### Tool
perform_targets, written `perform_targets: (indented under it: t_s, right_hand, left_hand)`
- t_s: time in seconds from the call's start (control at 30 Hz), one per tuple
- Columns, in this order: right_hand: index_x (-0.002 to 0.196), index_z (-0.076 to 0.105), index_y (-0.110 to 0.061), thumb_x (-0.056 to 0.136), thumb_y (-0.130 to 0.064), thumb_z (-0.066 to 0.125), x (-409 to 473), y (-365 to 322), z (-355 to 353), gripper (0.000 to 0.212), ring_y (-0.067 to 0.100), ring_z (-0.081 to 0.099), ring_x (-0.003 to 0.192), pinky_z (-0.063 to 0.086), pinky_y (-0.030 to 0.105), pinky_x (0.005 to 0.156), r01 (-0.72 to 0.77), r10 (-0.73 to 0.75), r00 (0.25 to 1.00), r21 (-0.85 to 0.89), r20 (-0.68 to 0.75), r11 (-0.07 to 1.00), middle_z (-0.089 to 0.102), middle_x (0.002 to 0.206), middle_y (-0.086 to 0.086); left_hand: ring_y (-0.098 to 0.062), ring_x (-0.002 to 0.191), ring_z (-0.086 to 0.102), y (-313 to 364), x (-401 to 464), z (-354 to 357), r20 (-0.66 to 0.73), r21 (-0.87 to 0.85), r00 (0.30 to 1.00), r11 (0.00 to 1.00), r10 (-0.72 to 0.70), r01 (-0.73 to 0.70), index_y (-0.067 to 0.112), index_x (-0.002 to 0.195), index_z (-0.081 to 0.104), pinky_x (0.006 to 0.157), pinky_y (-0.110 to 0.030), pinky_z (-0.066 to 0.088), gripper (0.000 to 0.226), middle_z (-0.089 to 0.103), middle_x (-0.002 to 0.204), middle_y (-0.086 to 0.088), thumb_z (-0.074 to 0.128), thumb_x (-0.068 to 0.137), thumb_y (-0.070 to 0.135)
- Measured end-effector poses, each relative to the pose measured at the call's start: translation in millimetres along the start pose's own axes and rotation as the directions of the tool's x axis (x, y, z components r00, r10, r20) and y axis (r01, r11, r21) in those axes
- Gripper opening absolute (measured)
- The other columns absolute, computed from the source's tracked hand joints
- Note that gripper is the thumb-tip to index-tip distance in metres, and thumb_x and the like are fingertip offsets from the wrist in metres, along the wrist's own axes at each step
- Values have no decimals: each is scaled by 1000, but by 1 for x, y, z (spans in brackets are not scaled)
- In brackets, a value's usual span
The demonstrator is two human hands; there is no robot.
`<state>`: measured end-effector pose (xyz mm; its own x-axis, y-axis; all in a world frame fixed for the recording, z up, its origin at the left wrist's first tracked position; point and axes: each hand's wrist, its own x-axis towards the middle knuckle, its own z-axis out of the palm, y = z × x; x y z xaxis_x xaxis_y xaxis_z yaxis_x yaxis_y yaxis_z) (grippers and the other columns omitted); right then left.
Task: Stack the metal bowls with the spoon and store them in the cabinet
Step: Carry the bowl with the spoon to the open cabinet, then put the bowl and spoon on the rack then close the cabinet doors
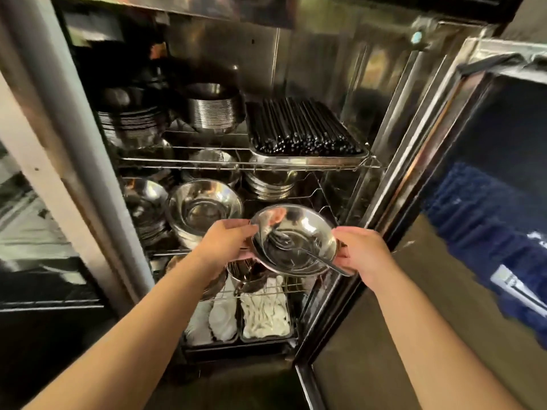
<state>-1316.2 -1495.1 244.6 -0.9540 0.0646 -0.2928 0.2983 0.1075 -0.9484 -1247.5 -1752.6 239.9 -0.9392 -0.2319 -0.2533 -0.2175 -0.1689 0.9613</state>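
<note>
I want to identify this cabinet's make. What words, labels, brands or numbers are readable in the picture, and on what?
None can be read.
Cabinet: a small round teal mark near the upper right, too blurred to tell if it carries text.
Cabinet door: only blurred reflections in the glass.
Held bowls and spoon: no markings visible.

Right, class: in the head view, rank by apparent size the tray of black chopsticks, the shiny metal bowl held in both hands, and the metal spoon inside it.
1. Tray of black chopsticks
2. Shiny metal bowl, though it is nearer the camera, so true size is unsure
3. Metal spoon
</note>
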Motion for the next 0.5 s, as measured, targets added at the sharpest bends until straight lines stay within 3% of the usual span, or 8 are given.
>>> perform_targets:
  t_s: [0.07,0.13,0.23,0.33,0.5]
  right_hand:
    - [75,76,-15,89,-11,71,18,-3,5,15,24,75,67,58,29,53,-1,1,1000,-33,-14,999,78,80,13]
    - [82,76,-14,88,-11,71,35,-5,10,9,20,74,62,59,29,50,7,-11,999,-80,-46,997,76,75,9]
    - [90,72,-7,87,-12,72,63,-4,17,5,16,69,53,63,47,66,18,-25,999,-137,-48,990,70,59,1]
    - [103,71,-1,89,-15,74,80,0,25,21,16,69,68,64,40,69,47,-53,998,-211,-26,976,70,77,5]
    - [117,59,11,85,-18,74,117,2,34,46,40,69,93,56,62,79,93,-101,995,-355,-4,930,62,110,32]
  left_hand:
    - [-19,80,75,-1,20,5,27,-10,999,1000,-29,29,3,120,60,60,-25,59,31,75,99,-15,69,91,11]
    - [-17,79,75,-4,38,10,49,2,998,999,-41,41,7,121,58,61,-24,59,34,77,96,-11,71,90,12]
    - [-10,71,75,-13,64,16,49,17,998,999,-51,50,8,124,57,58,-22,58,38,78,81,0,72,89,12]
    - [-17,89,70,-20,82,18,4,64,997,995,-71,71,2,141,45,69,-28,60,62,69,111,-7,74,88,17]
    - [-27,105,68,-32,117,27,-35,68,993,991,-114,116,1,142,42,92,-44,57,66,65,122,-13,75,86,16]
